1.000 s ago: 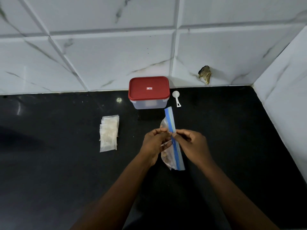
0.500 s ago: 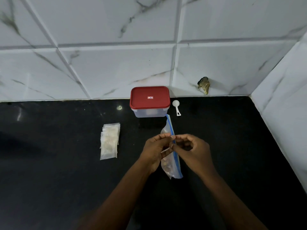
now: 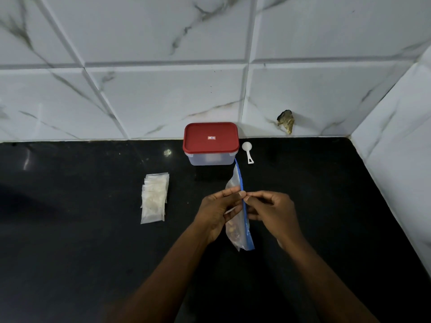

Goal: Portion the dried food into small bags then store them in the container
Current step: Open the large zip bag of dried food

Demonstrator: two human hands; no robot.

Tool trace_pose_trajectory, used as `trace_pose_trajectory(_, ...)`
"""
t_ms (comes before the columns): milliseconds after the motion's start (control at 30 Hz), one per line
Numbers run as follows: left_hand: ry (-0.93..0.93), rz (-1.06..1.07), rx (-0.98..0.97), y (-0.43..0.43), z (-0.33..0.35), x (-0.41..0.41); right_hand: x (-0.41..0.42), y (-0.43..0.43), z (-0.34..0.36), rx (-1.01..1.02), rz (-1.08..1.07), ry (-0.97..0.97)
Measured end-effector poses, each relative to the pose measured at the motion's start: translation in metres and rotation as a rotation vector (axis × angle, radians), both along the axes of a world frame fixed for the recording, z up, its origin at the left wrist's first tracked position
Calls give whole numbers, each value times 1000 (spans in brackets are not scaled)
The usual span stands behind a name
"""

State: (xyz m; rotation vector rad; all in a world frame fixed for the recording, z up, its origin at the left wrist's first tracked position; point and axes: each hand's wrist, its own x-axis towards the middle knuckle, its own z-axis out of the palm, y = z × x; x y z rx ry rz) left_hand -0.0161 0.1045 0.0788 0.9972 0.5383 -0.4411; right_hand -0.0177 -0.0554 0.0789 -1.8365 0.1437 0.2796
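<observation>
**A:** Can we read any writing?

**B:** Only a small red-and-white label [image 3: 211,138] in the middle of the red lid [image 3: 200,145], and it's too small for us to make out. The lid sits closed on the clear container [image 3: 210,160] at the back of the black counter [image 3: 70,252], against the tiled wall [image 3: 163,94].

**A:** And where do we find the zip bag [image 3: 242,241]?

**B:** Between the two hands, standing on edge, its blue zip strip [image 3: 247,229] running from near the container towards us. We see brownish dried food [image 3: 232,229] in its lower part.

**A:** The fingers?

**B:** The left hand [image 3: 217,213] pinches the bag's clear side, thumb and fingers curled round it. The right hand [image 3: 272,210] pinches at the blue strip with thumb and forefinger, the other fingers curled. The two sets of fingertips nearly touch at the strip.

**A:** What else do we have?

**B:** A white scoop [image 3: 247,151] just right of the container, and a stack of small bags [image 3: 154,198] lying flat, well left of the hands.
</observation>
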Motion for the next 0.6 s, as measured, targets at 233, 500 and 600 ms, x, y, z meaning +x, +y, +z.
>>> trace_pose_trajectory(233, 2, 0, -1, 1, 0, 1, 4, 1, 5, -11, -7, 24)
trace_pose_trajectory(500, -4, -16, 62, 0, -2, -1, 3, 5, 7, -47, -45, 56)
trace_pose_trajectory(600, 6, -5, 125, 0, -4, 0, 3, 4, 7, -101, -72, 56)
